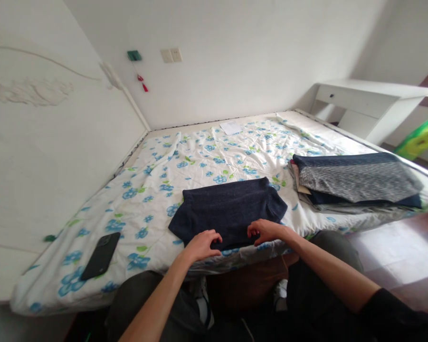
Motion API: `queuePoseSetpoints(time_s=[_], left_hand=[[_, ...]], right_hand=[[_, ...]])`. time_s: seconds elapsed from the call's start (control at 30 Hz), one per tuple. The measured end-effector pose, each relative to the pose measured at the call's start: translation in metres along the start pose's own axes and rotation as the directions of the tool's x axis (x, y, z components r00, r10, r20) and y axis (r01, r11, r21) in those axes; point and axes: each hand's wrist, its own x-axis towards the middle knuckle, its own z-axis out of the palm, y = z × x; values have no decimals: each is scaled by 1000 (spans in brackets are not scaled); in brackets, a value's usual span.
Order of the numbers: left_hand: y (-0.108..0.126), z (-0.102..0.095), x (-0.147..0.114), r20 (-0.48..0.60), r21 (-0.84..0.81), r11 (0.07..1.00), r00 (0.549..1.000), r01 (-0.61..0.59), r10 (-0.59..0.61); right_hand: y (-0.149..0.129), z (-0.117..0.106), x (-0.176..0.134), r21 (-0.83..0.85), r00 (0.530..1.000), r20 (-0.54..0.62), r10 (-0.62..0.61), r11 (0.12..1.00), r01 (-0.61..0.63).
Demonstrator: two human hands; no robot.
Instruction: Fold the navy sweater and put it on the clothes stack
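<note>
A dark navy garment (231, 204), folded into a wide shape with a short flap at each side, lies on the near part of the bed. My left hand (204, 244) rests at its front left edge, thumb and fingers apart in a loose curve. Opposite it, my right hand (267, 231) is at the front right edge, its fingers bent and apart from the thumb. Neither hand shows cloth pinched in it. To the right is a stack of folded clothes (356, 180), with a grey and navy piece on top.
The bed (199, 166) has a white sheet with blue flowers. A black phone (100, 255) lies at the near left, a paper sheet (231, 127) towards the back. A white desk (363, 102) stands at the right, and a white panel (57, 166) borders the left side.
</note>
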Motion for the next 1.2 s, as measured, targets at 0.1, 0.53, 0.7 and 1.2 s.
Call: queuePoseSetpoints(time_s=[0.1, 0.53, 0.7, 1.2], left_hand=[[-2, 8, -1, 31, 14, 1000, 999, -11, 11], [-18, 4, -39, -109, -210, 976, 991, 48, -72], [-63, 4, -76, -381, -191, 805, 714, 561, -588], [-70, 17, -86, -125, -540, 662, 729, 520, -674]], right_hand=[[1, 2, -1, 12, 999, -45, 29, 1000, -28], [9, -1, -41, 246, 973, -164, 164, 962, -120], [56, -19, -94, 337, 640, -483, 598, 801, -494], [60, 12, -107, 704, 738, -74, 671, 559, -439]])
